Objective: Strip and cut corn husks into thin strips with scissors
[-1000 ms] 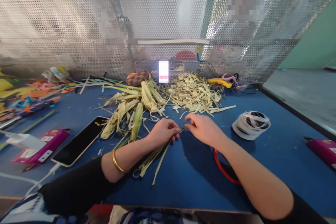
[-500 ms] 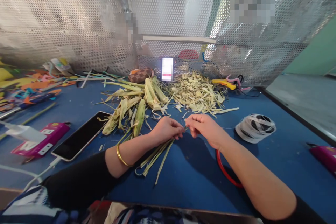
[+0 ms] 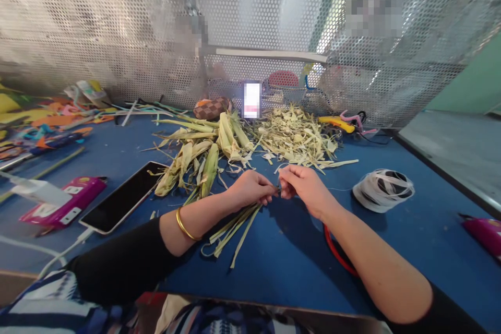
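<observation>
My left hand [image 3: 252,188] is closed round a thin bundle of pale green corn husk strips [image 3: 238,235], whose loose ends fan out below it over the blue table. At the bundle's dark tip, my right hand [image 3: 307,190] pinches with its fingertips, close to my left fingers. A fine white thread [image 3: 340,189] runs from behind my right hand to a wound white spool [image 3: 383,190] on the right. What exactly lies between my right fingertips is mostly hidden, but it appears to be the thread.
Corn husks [image 3: 209,167] and a heap of shredded husk [image 3: 295,135] lie beyond my hands. A phone [image 3: 125,198] and a magenta power strip [image 3: 64,203] are at left. A red ring-shaped thing [image 3: 338,253] shows under my right forearm. Perforated metal [image 3: 258,10] stands behind the table [image 3: 282,271].
My right fingers have curled in more and shifted slightly at the bundle's tip. My left hand keeps its hold on the strips. The whole view has moved a little.
</observation>
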The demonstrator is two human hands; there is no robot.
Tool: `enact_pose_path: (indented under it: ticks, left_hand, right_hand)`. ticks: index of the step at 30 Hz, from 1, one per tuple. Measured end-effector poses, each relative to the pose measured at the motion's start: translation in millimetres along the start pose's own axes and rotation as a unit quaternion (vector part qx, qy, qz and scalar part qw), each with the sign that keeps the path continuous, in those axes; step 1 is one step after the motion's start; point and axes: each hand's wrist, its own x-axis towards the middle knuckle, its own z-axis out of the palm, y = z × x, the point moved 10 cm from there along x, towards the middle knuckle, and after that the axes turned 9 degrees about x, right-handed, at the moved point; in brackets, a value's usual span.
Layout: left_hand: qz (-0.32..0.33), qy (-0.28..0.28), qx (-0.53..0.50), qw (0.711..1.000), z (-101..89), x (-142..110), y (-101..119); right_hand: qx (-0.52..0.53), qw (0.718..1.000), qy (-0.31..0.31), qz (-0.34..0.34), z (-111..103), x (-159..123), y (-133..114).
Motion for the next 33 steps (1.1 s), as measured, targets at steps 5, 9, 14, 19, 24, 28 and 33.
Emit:
enact_pose_path:
  ticks: [5, 9, 14, 19, 24, 28, 33]
  left_hand:
    - [0.023, 0.024, 0.008, 0.999, -3.1, 2, 1]
    - [0.043, -0.005, 0.021, 0.999, 1.3, 2, 3]
    - [0.052, -0.037, 0.037, 0.997, 4.5, 0, 7]
    - [0.066, -0.079, 0.014, 0.995, 9.3, -3, 9]
    - [0.075, -0.1, 0.01, 0.992, 12.3, -3, 9]
    - [0.089, -0.115, 0.022, 0.989, 11.6, -6, 14]
    - [0.095, -0.139, 0.026, 0.985, 13.5, -7, 14]
  right_hand:
    - [-0.011, 1.0, -0.01, -0.017, 1, 1, -2]
    - [-0.011, 1.0, -0.008, -0.011, 1, 1, -1]
    - [0.02, 0.999, -0.006, 0.027, 4, 2, 5]
    - [0.053, 0.997, 0.002, 0.048, 4, 3, 10]
    - [0.096, 0.993, -0.007, 0.069, 5, 5, 16]
    - [0.096, 0.993, 0.0, 0.071, 3, 7, 16]
    - [0.09, 0.992, 0.006, 0.086, 2, 7, 19]
